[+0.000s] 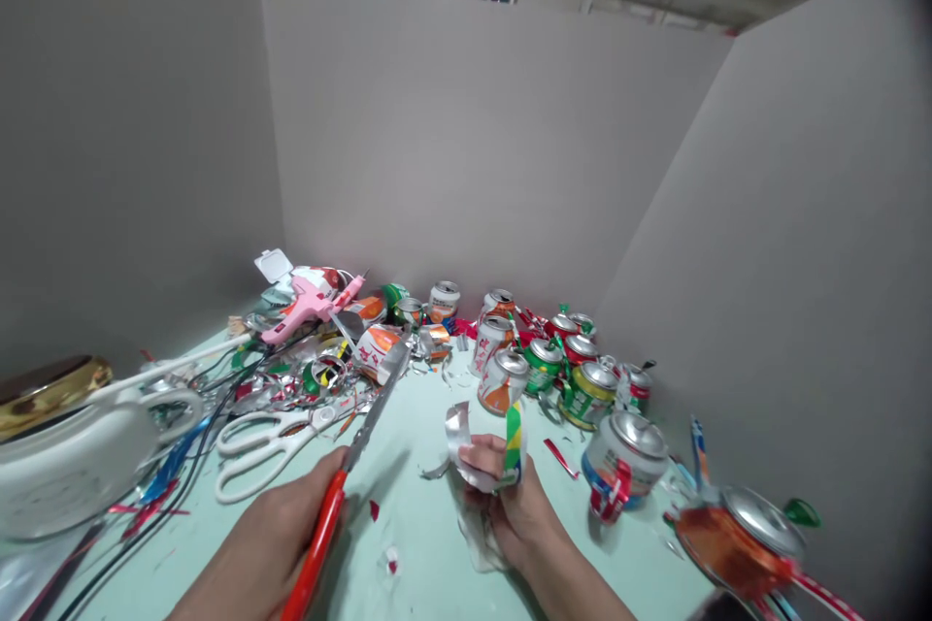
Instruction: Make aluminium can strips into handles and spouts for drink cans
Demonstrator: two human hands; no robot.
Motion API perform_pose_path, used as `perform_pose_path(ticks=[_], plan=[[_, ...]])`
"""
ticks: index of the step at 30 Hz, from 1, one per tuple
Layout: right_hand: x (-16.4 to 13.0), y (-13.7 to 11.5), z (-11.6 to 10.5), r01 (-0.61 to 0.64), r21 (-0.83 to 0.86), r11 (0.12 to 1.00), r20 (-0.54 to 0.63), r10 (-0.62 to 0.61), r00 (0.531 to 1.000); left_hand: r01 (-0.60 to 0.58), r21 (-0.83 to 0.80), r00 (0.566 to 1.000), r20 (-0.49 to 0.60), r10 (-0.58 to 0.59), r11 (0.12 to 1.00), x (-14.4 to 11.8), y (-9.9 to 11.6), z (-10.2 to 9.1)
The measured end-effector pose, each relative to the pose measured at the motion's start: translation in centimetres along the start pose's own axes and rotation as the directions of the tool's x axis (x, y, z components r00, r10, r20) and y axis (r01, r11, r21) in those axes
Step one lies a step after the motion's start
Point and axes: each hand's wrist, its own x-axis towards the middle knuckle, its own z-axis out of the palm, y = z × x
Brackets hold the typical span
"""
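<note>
Both hands busy over a table strewn with cut cans.

Near left, the left hand is wrapped round the red-handled scissors, blades pointing far toward the scraps. Near centre, the right hand pinches a curled metal strip with a green-and-yellow band, above the pale green table. White scissors lie left; upright cans cluster far right.

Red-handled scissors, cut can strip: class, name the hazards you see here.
1. The left hand points the red-handled scissors forward, blades bare; a slip might nick the right hand.
2. The right hand's grip pinches a cut can strip; its raw edge could slice skin.
3. Metal scraps litter the table among cables.
</note>
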Motion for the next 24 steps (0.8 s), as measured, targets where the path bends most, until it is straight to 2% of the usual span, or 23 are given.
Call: perform_pose_path(ticks=[1,3,5,8,13,15,19,24], plan=[[0.0,0.0,0.0,0.004,-0.001,1.000,-0.005,-0.004,1.000,-0.042,-0.016,0.997,0.059,0.043,0.999,-0.1,-0.5,0.1],[-0.2,-0.1,0.0,0.010,-0.006,1.000,-0.020,-0.010,1.000,-0.086,-0.029,0.990,0.107,0.089,0.996,-0.3,-1.5,0.4],[-0.3,-0.4,0.0,0.015,-0.009,1.000,-0.026,-0.015,1.000,-0.081,0.003,0.996,0.043,0.081,0.997,-0.7,-2.0,0.8],[-0.6,-1.1,0.1,0.031,0.005,1.000,-0.022,-0.031,0.999,-0.098,0.086,0.994,-0.047,0.102,0.991,-1.2,-1.6,1.5],[-1.0,-1.9,0.2,0.040,0.016,0.999,0.035,-0.041,0.999,-0.168,0.200,0.982,-0.051,0.182,0.965,-1.6,-0.5,1.9],[-1.1,-1.8,0.2,0.031,-0.002,1.000,0.091,-0.030,0.995,-0.180,0.231,0.983,-0.004,0.186,0.956,-1.5,-0.4,1.6],[-1.5,-1.3,0.5,0.006,-0.086,0.996,0.138,0.006,0.990,-0.200,0.279,0.972,0.177,0.155,0.939,-1.1,-0.2,1.0],[-1.9,-1.1,1.2,0.012,-0.183,0.983,0.143,0.015,0.990,-0.194,0.324,0.973,0.184,0.139,0.926,-1.0,-0.2,1.3]])
